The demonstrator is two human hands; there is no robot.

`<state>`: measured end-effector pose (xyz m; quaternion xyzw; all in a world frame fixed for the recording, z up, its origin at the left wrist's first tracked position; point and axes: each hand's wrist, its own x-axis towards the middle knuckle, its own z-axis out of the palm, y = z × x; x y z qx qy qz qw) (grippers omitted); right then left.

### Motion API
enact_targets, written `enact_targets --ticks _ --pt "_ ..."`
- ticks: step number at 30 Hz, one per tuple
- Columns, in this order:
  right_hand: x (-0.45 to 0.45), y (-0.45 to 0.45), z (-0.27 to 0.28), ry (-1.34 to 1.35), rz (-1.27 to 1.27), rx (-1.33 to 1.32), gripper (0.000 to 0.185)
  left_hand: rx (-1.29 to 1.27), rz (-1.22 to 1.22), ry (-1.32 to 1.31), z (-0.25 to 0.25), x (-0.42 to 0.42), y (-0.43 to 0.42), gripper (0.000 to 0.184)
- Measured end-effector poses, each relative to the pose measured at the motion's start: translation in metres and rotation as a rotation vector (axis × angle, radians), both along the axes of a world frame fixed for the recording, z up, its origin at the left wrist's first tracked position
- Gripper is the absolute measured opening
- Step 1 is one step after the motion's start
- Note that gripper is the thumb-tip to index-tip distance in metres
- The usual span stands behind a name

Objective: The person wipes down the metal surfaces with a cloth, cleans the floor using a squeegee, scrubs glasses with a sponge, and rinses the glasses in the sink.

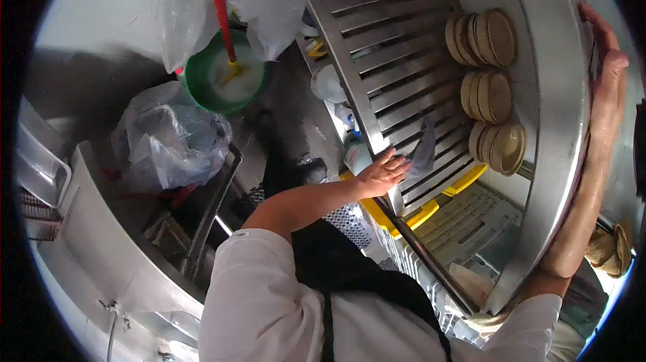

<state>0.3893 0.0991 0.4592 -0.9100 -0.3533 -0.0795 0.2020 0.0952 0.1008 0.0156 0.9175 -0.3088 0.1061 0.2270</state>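
The left hand [383,175], fingers loosely spread, rests on the slatted rack [351,86] at 3 o'clock, just beside a grey cloth [424,150] tapering towards 12, long axis 12-to-6. At 2, the right hand [607,69] meets a steel shelf [558,130], its grip unclear; nested bowls [498,38] sit nearby. At 10, a green bucket [195,78] of cloudy liquid [247,87] holds a red-handled tool [223,12] on the floor [294,103].

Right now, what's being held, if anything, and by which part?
Cannot be told: the left hand is at the edge of the slatted rack by the grey cloth, the right hand against the metal ledge; no clear grip shows.
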Motion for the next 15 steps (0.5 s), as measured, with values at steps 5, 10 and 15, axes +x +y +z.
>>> enact_targets --ticks 5,10,15 --pt "-0.018 0.014 0.006 -0.241 -0.034 -0.028 0.063 0.145 0.224 -0.085 0.006 0.077 0.077 0.033" --pt "-0.071 0.032 0.019 -0.590 0.052 -0.093 0.027 0.086 0.643 0.203 0.061 0.169 0.171 0.035" --pt "-0.231 0.037 0.043 -0.188 0.530 -0.208 0.035 -0.821 0.738 0.713 0.068 0.155 0.184 0.042"
